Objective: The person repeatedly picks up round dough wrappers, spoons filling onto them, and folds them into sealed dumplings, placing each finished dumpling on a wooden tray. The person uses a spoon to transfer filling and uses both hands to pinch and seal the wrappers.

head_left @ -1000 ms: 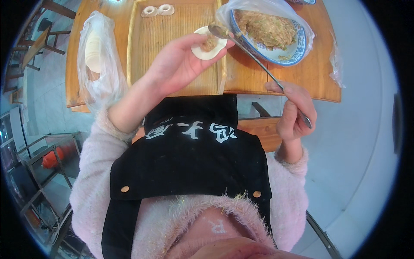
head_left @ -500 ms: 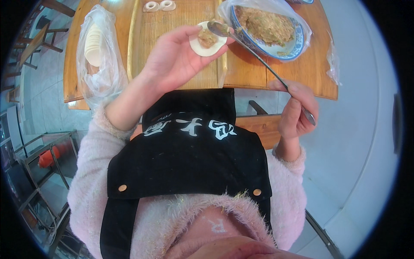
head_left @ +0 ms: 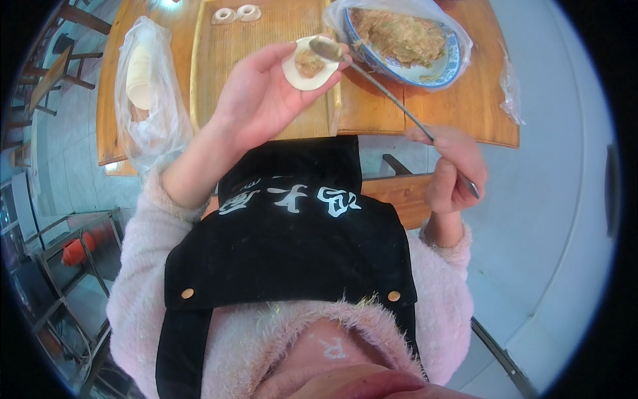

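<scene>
My left hand (head_left: 252, 100) cups a round white dumpling wrapper (head_left: 294, 74) on its fingers, above the tray. A small lump of pale brown filling (head_left: 308, 64) sits in the wrapper's middle. The long-handled metal spoon (head_left: 392, 98) reaches across from the right, its bowl end over the wrapper's far edge; whether it touches the filling I cannot tell. Closed round the far end of its handle is my right hand (head_left: 458, 166), near the table's front edge. A blue-and-white bowl (head_left: 440, 81) at the far right holds a mound of minced filling (head_left: 399, 36) with green bits.
Two shaped dumplings (head_left: 248, 13) lie at the back of the bamboo tray (head_left: 199, 73). To its left, a clear plastic bag (head_left: 149, 133) holds a stack of wrappers (head_left: 138, 80). The wooden table (head_left: 372, 116) ends just ahead of my black apron (head_left: 286, 259).
The whole view has shifted slightly, so the tray and bowl appear farther left. My hands, the wrapper and the spoon keep nearly the same arrangement.
</scene>
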The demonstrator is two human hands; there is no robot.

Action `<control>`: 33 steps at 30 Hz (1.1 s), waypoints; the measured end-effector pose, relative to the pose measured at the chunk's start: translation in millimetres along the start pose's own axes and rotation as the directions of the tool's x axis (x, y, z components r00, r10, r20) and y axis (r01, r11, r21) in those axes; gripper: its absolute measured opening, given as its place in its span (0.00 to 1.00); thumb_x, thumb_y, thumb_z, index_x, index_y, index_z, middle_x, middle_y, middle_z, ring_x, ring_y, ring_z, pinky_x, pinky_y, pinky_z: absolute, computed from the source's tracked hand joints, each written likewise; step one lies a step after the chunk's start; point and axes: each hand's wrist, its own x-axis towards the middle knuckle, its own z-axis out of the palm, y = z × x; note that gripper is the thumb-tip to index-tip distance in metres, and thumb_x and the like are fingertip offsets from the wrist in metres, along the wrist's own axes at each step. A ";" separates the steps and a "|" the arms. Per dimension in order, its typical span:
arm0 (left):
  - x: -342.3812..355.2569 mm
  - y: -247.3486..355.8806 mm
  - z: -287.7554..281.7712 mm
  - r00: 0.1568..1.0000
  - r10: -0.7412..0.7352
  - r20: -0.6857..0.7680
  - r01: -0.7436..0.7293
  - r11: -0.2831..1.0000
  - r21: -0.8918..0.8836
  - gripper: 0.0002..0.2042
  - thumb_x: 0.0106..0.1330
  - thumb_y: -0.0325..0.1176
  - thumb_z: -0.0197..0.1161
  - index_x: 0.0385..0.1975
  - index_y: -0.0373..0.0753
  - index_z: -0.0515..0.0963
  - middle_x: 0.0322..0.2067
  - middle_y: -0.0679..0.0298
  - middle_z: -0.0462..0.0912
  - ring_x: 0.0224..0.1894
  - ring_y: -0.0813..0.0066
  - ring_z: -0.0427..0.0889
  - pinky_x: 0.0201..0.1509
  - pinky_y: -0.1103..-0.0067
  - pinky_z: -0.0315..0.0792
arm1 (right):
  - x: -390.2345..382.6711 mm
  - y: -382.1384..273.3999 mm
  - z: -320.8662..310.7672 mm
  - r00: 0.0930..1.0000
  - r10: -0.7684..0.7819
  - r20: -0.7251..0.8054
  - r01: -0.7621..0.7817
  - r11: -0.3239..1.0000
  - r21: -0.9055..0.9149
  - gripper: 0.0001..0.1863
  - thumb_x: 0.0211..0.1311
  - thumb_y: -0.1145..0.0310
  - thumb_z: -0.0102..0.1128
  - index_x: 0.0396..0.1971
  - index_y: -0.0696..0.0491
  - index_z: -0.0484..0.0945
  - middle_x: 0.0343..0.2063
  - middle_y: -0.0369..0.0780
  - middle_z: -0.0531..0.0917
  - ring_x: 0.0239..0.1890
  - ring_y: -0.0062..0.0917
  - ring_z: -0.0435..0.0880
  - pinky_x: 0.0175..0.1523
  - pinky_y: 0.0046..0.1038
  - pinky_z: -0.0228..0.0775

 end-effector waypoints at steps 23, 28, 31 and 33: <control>19.7 3.4 -1.8 0.989 -0.010 -0.150 0.005 0.999 -0.036 0.23 0.69 0.32 0.36 0.61 0.26 0.51 0.60 0.45 0.59 0.63 0.55 0.61 0.64 0.68 0.63 | -0.2 55.7 -21.3 0.936 0.316 -0.154 -0.325 0.945 -0.035 0.07 0.61 0.82 0.48 0.36 0.63 0.75 0.31 0.44 0.81 0.35 0.26 0.80 0.42 0.23 0.72; 25.3 4.5 -2.6 0.983 -0.027 -0.181 0.015 0.997 -0.070 0.22 0.69 0.32 0.35 0.60 0.26 0.52 0.60 0.46 0.60 0.63 0.55 0.61 0.65 0.67 0.63 | -1.6 58.8 -19.6 0.892 0.399 -0.210 -0.386 0.917 0.102 0.09 0.64 0.79 0.46 0.40 0.65 0.74 0.32 0.46 0.81 0.34 0.27 0.81 0.43 0.26 0.74; 29.1 3.7 -4.0 0.981 -0.048 -0.189 0.039 0.998 -0.052 0.22 0.69 0.32 0.35 0.61 0.27 0.52 0.60 0.46 0.61 0.63 0.56 0.62 0.64 0.67 0.63 | -4.8 59.3 -21.6 0.869 0.441 -0.225 -0.411 0.896 0.170 0.10 0.65 0.77 0.45 0.41 0.66 0.73 0.33 0.47 0.81 0.34 0.29 0.82 0.43 0.29 0.75; 31.6 2.4 -4.9 0.978 -0.052 -0.200 0.050 0.999 -0.016 0.22 0.69 0.32 0.35 0.61 0.27 0.52 0.60 0.46 0.61 0.62 0.56 0.63 0.64 0.68 0.64 | -7.0 60.1 -21.5 0.851 0.477 -0.220 -0.421 0.869 0.259 0.10 0.64 0.78 0.46 0.41 0.65 0.73 0.33 0.46 0.81 0.36 0.28 0.82 0.43 0.28 0.76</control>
